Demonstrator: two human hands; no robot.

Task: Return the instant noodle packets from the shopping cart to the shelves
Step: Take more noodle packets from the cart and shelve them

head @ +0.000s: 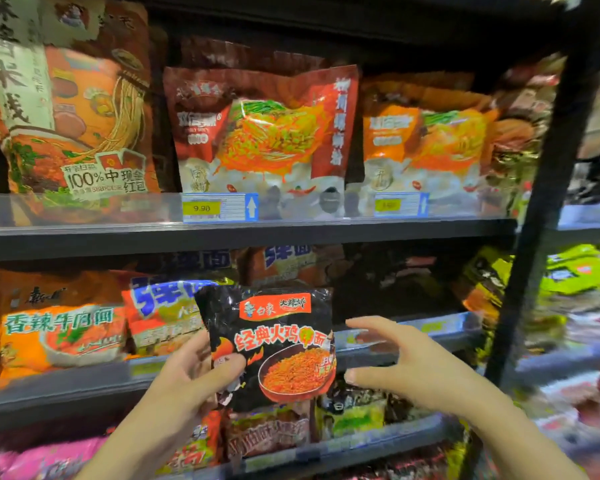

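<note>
Black, glossy noodle packet is held upright before the middle shelf, pinched at its lower left edge by the left hand. The right hand is raised just beside the packet's right edge, fingers spread and slightly curved, nothing gripped.

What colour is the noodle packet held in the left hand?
Black with red-orange flames and label: the noodle packet, in the left hand, head view.

Head view, close, facing shelves
</note>
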